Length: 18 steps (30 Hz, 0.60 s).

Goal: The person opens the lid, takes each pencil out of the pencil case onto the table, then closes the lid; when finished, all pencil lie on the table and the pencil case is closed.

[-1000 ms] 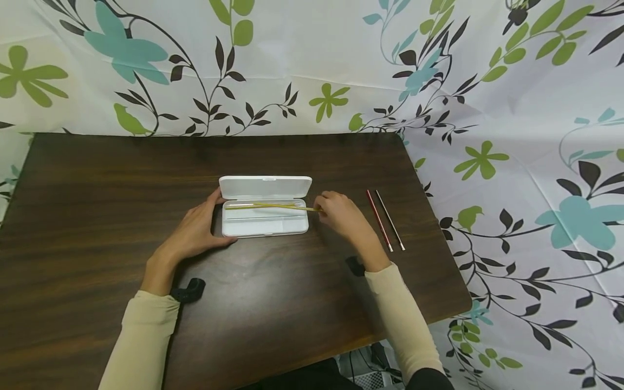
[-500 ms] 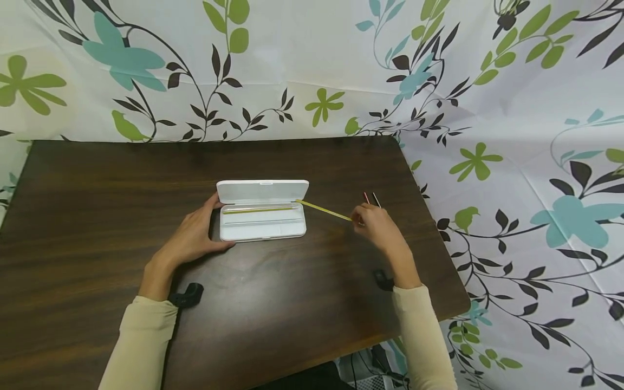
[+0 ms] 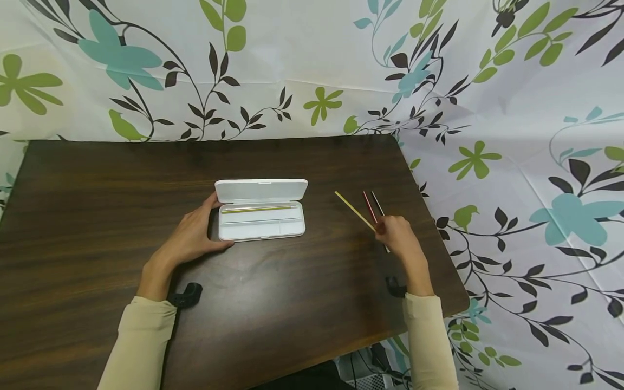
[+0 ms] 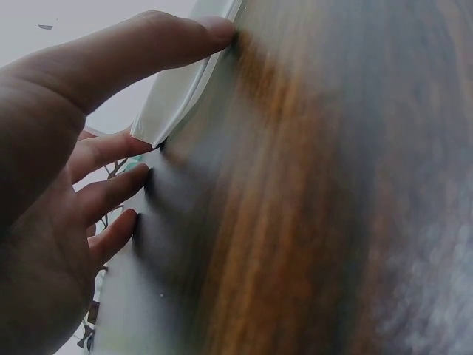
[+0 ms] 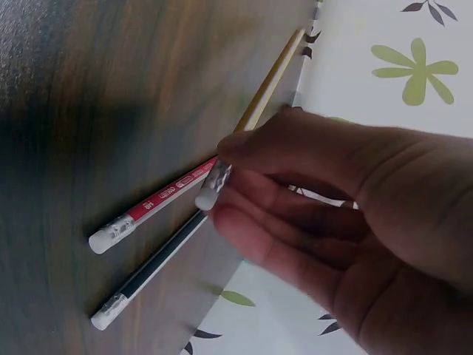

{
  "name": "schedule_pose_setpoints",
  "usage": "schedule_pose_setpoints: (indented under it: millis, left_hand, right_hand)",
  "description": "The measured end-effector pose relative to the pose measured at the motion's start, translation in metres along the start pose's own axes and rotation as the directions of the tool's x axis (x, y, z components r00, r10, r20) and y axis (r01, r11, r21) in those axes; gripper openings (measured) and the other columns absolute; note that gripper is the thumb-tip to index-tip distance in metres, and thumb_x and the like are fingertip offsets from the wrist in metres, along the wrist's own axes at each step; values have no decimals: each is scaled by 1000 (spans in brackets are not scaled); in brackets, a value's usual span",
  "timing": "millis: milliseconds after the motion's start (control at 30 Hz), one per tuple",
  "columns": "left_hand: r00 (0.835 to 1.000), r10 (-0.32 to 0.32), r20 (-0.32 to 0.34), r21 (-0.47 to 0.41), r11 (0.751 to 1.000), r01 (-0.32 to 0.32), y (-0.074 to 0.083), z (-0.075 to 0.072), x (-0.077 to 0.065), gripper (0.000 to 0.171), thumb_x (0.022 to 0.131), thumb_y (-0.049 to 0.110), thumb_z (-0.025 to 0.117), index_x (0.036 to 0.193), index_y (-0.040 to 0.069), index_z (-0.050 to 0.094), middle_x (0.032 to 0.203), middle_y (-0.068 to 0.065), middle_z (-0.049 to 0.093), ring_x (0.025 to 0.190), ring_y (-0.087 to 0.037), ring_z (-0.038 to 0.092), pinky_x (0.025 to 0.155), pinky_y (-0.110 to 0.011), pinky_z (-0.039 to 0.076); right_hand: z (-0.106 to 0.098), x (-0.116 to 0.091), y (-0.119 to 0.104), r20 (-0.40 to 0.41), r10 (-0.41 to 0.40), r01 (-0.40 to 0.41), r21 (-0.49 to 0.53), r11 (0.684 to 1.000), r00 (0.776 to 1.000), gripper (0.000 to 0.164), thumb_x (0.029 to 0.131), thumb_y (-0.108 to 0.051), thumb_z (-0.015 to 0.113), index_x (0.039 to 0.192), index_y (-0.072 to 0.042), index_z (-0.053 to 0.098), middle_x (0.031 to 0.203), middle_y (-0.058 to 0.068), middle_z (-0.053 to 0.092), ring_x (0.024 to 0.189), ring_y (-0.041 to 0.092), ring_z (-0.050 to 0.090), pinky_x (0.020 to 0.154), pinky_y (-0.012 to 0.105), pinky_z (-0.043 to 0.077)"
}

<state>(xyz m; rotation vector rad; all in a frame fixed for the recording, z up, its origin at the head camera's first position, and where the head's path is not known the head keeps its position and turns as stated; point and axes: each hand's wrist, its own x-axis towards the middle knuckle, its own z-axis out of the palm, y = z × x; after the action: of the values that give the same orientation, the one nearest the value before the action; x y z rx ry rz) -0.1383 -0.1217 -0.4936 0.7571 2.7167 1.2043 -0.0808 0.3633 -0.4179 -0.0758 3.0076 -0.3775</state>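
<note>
A white pencil case (image 3: pixel 287 229) stands with its lid up, a yellow pencil (image 3: pixel 255 209) lying in its rear compartment. My left hand (image 3: pixel 187 233) holds the case's left end, thumb at the front edge and fingers at the back; the left wrist view shows the thumb (image 4: pixel 148 52) against the case. My right hand (image 3: pixel 402 238) pinches a second yellow pencil (image 3: pixel 354 210) near its eraser end, as the right wrist view confirms on this pencil (image 5: pixel 266 92). Beneath that hand, a red pencil (image 5: pixel 170 194) and a black pencil (image 5: pixel 166 251) lie side by side on the table.
The dark wooden table (image 3: pixel 122 189) ends just to the right of the pencils. A patterned curtain (image 3: pixel 292 54) hangs behind it and along the right side. Below the front edge, cables (image 3: pixel 358 368) are partly visible.
My right hand has drawn one yellow pencil out of the case and carried it right, to the red and black pencils. My left hand has stayed at the case.
</note>
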Motion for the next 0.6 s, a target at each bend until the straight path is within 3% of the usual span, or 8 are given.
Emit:
schedule_pose_setpoints:
  millis: [267,433,600]
  left_hand:
    - [1000,-3,-1,-9,1000,3,-1,0,-1,130,65,32,93,157,6,5,140,-22,47,129,-46,40,97,-65,26]
    - [1000,-8,0,-9,1000,8,-1,0,-1,130,65,34,93,157,6,5,140,-22,47,128,-46,41,96,-65,26]
    - [1000,-10,-1,-8,1000,10,-1,0,-1,130,65,34,93,157,7,5,140,-22,47,128,-46,41,96,-64,26]
  right_hand:
    - [-4,-6,0,77,156,-157,7,988,985,8,81,-4,76,86,1,72,80,13,69,79,37,66,74,51,50]
    - [-2,-6,1,137,182,-185,10,983,974,10,80,-5,75,86,3,73,85,16,71,80,37,67,75,52,51]
    - [-4,-6,-6,130,166,-168,10,986,978,8,81,-7,74,83,1,74,81,14,70,75,32,66,72,50,52]
